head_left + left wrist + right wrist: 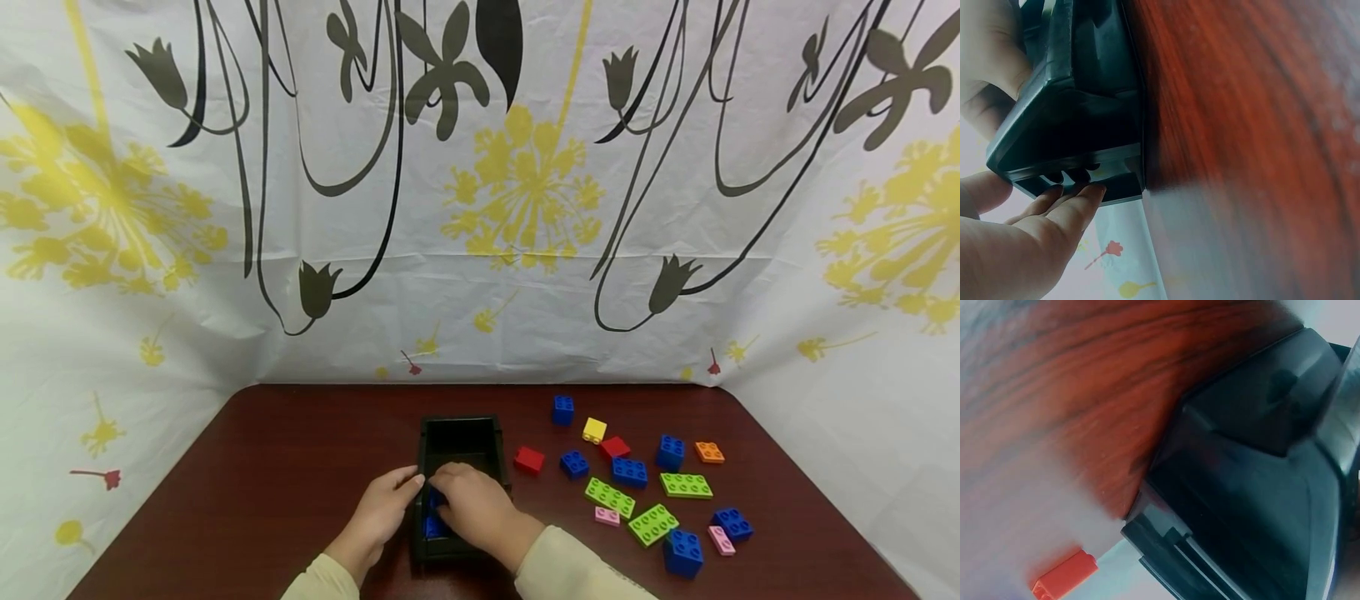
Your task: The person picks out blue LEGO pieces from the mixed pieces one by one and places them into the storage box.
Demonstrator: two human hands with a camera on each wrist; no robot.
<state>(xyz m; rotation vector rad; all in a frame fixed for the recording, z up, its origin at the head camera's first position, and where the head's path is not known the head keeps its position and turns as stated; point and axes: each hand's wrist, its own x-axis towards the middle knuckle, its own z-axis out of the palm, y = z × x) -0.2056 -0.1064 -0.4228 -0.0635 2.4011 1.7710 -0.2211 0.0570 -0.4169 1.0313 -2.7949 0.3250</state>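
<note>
A black plastic bin stands on the table in the head view. Against its left wall is my left hand, thumb at the rim; in the left wrist view the fingers lie along the outer wall. My right hand reaches down into the bin, its fingers bent beside blue toy building bricks at the bin's near left. The palm side is hidden, so I cannot tell if it grips one. Seen from the right wrist, the bin's outer side fills much of the view.
Right of the bin lie several loose bricks, among them a red brick, a yellow brick, a lime brick, a blue brick and an orange brick. A patterned curtain hangs behind the dark wooden table.
</note>
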